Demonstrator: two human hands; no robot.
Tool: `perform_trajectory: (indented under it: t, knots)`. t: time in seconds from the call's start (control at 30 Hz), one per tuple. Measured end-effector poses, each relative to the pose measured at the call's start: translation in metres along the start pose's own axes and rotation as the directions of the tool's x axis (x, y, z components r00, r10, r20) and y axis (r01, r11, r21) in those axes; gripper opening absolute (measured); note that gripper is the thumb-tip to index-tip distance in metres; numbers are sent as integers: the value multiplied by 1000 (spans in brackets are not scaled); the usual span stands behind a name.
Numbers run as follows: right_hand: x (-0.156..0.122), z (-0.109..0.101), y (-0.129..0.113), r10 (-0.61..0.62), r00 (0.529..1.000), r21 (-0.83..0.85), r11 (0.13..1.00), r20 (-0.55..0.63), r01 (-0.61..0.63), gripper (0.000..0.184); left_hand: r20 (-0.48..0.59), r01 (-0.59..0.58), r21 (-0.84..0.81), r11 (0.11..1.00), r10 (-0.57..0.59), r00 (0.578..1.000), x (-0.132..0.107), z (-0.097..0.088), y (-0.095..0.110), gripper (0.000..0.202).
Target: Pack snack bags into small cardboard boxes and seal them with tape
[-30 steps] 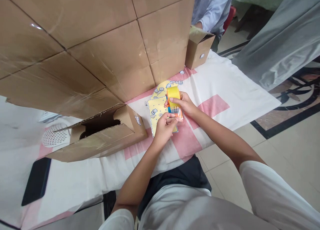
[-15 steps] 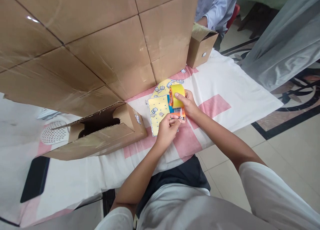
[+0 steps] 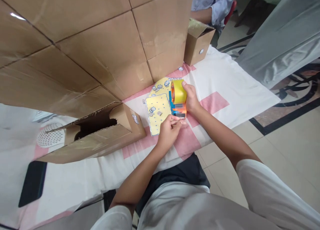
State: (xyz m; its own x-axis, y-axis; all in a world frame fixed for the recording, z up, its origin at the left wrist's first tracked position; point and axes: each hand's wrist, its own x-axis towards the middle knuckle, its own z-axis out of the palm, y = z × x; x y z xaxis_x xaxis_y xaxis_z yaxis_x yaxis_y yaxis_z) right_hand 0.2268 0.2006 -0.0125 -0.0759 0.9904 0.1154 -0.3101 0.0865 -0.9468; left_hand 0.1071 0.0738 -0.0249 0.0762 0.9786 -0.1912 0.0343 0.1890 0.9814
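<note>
Technician: Report the hand states.

Operator: My right hand (image 3: 192, 98) is wrapped around the tape dispenser (image 3: 180, 110), thumb at the edge of its yellow roll (image 3: 179, 91). My left hand (image 3: 168, 133) has its fingers bent at the dispenser's near end. From my remote station, I cannot tell whether they pinch the tape.

Technician: State the dispenser's location.

Operator: It is at the right edge of the yellow printed patch (image 3: 157, 120) on the tablecloth (image 3: 240, 93). Whether it touches the cloth, I cannot tell.

Technician: List the surroundings.

Operator: An open carton (image 3: 105, 142) lies left of my left hand. Stacked cartons (image 3: 100, 56) stand beyond it. A small carton (image 3: 196, 46) stands at the stack's right end, near another person's sleeve (image 3: 222, 6).
</note>
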Motion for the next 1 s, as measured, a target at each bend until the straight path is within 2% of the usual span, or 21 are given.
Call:
perform_trajectory:
  t: [0.13, 0.33, 0.57, 0.67, 0.83, 1.0]
  knots:
    - [6, -5, 0, 15, 998, 17, 1000, -55, -14, 72, 25, -8, 13, 1000, 8, 1000, -1, 4, -5, 14]
    - [10, -8, 5, 24, 998, 50, 999, -50, -22, 72, 29, -1, -23, 1000, 2, 1000, 0, 4, -12, 13]
    - [12, -11, 7, 40, 999, 16, 999, -27, -40, 80, 18, -34, 52, 998, 33, 999, 2, 4, -14, 10]
    - [12, -10, 6, 52, 998, 57, 997, -29, -50, 81, 16, -47, 103, 994, 45, 999, 2, 4, -13, 4]
    - [10, -7, -1, 137, 988, 169, 978, -70, -124, 80, 55, -78, 169, 983, 70, 996, 2, 4, -8, 15]
    - [9, -5, -9, 252, 967, 270, 934, -31, -234, 75, 59, -47, 143, 989, 39, 998, 0, 4, -6, 12]
